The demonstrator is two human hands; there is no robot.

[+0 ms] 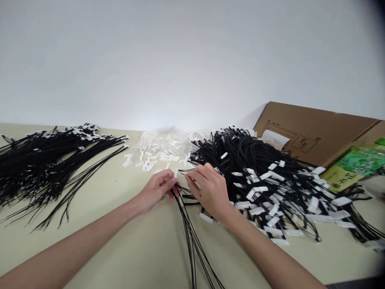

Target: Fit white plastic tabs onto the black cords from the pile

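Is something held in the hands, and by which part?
The left hand holds black cables near their upper ends, with a small white piece. Whether the right hand grips anything cannot be told.

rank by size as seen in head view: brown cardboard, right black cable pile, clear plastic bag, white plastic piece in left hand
Right black cable pile
Brown cardboard
Clear plastic bag
White plastic piece in left hand
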